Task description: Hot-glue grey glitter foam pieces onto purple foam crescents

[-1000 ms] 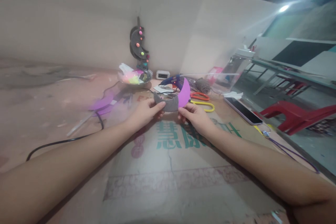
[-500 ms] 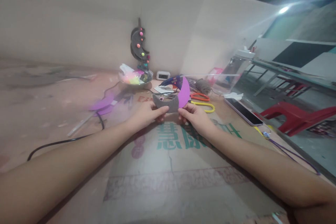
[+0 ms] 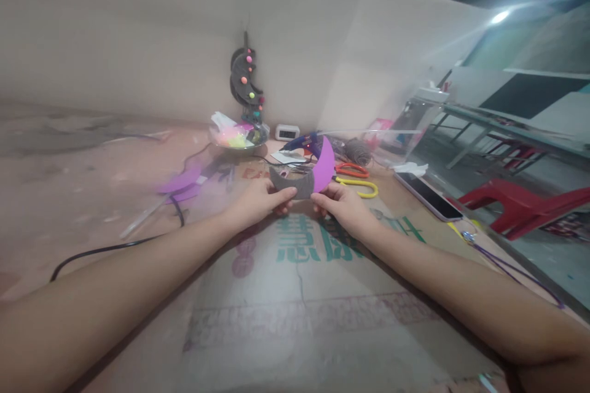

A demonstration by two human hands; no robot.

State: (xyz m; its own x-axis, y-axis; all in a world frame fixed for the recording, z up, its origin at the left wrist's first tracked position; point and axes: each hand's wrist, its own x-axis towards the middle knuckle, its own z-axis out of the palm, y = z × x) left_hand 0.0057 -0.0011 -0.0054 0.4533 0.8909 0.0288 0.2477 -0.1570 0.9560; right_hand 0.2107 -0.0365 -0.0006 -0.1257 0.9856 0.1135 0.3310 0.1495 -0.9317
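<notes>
Between my hands is a curved crescent piece, felt-like, with a grey part (image 3: 302,184) on the left and a purple part (image 3: 325,163) rising at the right. My left hand (image 3: 265,198) pinches the grey part, its thumb lying on the front face. With closed fingers, my right hand (image 3: 338,201) grips the lower end of the purple part where it meets the grey. The piece is held up over a sheet of printed cardboard (image 3: 276,331). Fingertips behind it are partly hidden.
Behind the piece lie a blue glue gun (image 3: 302,143), orange-handled scissors (image 3: 353,170), yellow-handled scissors (image 3: 364,187) and grey twine (image 3: 357,151). A phone (image 3: 428,196) is at right, purple pieces (image 3: 182,183) and a black cord (image 3: 106,249) at left. A decorated grey crescent ornament (image 3: 244,77) hangs behind.
Almost nothing differs. The right thumb has shifted very slightly left on the piece, and the view has moved a little.
</notes>
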